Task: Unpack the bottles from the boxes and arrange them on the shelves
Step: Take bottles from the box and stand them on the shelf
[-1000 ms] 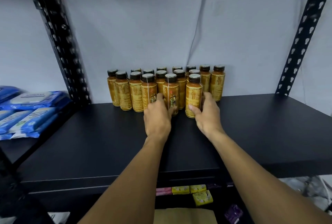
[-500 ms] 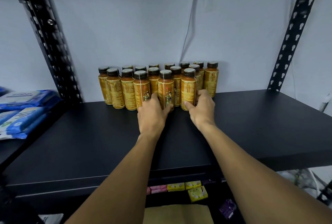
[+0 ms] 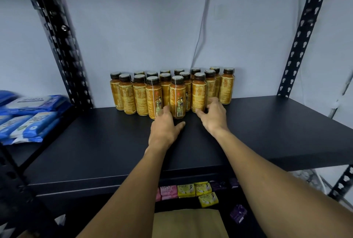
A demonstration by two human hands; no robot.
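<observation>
Blue soft wipe packs [image 3: 28,115] stacked on neighbouring shelf, far left. Amber gold-labelled bottles with dark caps [image 3: 140,98] upright in tight cluster at back edge of black metal shelf [image 3: 267,132]. Left hand [image 3: 165,128] released, straight fingers touching base of front-centre bottle [image 3: 177,100], thumb splayed. Right hand [image 3: 213,116] grasping front-right bottle [image 3: 198,92] low down.
</observation>
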